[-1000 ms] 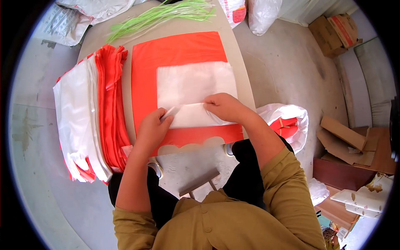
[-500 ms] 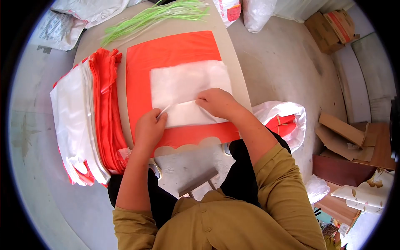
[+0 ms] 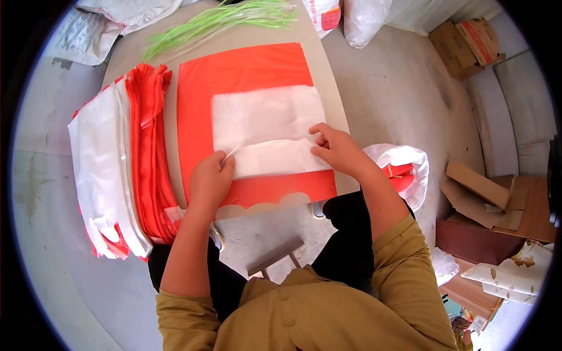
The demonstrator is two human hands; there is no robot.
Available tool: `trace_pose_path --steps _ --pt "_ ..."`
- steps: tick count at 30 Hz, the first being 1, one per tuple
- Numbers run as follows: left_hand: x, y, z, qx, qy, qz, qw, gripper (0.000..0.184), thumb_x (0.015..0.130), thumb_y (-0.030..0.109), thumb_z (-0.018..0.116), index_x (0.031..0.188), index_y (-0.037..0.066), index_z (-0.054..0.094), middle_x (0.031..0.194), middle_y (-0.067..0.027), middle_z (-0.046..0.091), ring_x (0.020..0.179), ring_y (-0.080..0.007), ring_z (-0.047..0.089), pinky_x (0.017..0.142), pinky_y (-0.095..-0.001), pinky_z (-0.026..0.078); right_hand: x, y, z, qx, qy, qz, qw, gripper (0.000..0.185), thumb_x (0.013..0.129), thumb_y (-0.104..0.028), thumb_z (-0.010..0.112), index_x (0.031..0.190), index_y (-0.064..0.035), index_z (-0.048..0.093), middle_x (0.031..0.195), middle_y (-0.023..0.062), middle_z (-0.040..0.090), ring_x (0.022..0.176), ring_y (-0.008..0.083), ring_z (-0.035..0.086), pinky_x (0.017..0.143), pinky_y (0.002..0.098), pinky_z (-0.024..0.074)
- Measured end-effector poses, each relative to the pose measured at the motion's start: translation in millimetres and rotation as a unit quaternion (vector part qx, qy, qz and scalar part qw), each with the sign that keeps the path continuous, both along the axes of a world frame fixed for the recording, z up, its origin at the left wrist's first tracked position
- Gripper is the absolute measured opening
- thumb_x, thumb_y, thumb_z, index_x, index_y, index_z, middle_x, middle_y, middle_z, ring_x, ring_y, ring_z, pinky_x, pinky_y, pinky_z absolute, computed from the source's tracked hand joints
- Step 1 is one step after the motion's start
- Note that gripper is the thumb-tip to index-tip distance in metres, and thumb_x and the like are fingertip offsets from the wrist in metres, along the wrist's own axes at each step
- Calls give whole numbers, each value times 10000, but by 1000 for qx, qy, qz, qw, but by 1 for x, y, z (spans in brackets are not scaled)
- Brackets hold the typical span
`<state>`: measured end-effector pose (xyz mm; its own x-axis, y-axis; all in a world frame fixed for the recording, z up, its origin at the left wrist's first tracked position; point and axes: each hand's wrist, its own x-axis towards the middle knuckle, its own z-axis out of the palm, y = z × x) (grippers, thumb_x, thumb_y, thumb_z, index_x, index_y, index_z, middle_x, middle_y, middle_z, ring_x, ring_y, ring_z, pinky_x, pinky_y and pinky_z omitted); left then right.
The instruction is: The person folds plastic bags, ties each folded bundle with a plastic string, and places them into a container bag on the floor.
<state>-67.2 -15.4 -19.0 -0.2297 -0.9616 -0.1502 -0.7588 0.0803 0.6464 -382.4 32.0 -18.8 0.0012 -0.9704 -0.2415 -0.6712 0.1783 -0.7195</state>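
Observation:
A white sheet point(image 3: 263, 114) lies on a flat red bag with a scalloped lower edge point(image 3: 246, 65). The sheet's lower part forms a folded band across its width. My left hand point(image 3: 212, 178) pinches the left end of that fold between thumb and fingers. At the right end of the fold, my right hand point(image 3: 338, 151) has its thumb and forefinger closed round the sheet's edge. Left of the red bag is a thick stack of red and white bags point(image 3: 105, 158), hanging over the table's edge.
Green plastic strips point(image 3: 222, 23) lie at the far end of the table point(image 3: 329, 88). A white sack with red items point(image 3: 410, 157) stands on the floor at the right. Cardboard boxes point(image 3: 462, 50) are farther right, with opened cardboard point(image 3: 483, 193) nearer.
My right hand has moved right along the fold, from near the sheet's middle to its right edge. My left hand keeps its hold at the left end.

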Motion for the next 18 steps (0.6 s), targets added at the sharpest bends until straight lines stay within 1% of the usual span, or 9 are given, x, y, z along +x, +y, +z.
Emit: trace_pose_path --steps 1,4,7,10,13,16,18 --pt "-1 0 2 -2 -6 1 1000 322 973 279 596 838 -13 620 758 -241 610 746 -429 621 670 -494 467 -1 2 -2 -7 -7 -6 1000 356 930 -203 689 1251 -73 606 905 79 681 864 229 653 780 366 517" --pt "-1 -1 -3 -3 5 5 1000 326 976 287 594 849 -12 623 760 -240 614 749 -431 624 674 -494 470 6 5 1 -16 24 -30 999 279 944 -181 664 1194 -71 607 891 71 680 849 247 654 758 379 511" --pt "-1 -2 -3 -19 -21 -6 1000 301 976 255 612 884 -32 619 725 -221 570 665 -351 590 644 -430 447 13 4 0 -21 115 -8 993 235 941 -192 665 1139 -80 609 930 71 682 843 281 653 745 399 512" --pt "-3 2 -5 -58 -25 1 998 270 965 235 627 902 -28 621 751 -224 604 707 -368 627 660 -437 465 16 7 -12 -130 192 26 972 235 904 -174 700 1110 -97 618 1010 71 682 904 292 647 749 427 518" --pt "-7 6 -6 -80 -4 19 997 220 950 240 645 933 20 641 782 -207 671 792 -398 679 709 -468 521 13 6 -16 -250 199 74 945 303 850 -145 741 1132 -112 635 1067 61 673 990 296 631 801 435 532" --pt "-5 4 -9 -73 13 16 997 178 943 204 650 1014 41 634 833 -190 695 817 -387 695 728 -469 533 13 10 -2 -245 107 200 942 383 807 -103 758 1173 -105 647 1166 83 668 1125 320 604 918 422 531" --pt "-6 5 -7 -63 10 32 997 169 945 180 642 1052 50 625 856 -185 699 822 -389 695 732 -472 532 15 12 6 -265 134 240 924 426 789 -87 754 1201 -94 648 1256 104 647 1193 339 582 991 419 510"
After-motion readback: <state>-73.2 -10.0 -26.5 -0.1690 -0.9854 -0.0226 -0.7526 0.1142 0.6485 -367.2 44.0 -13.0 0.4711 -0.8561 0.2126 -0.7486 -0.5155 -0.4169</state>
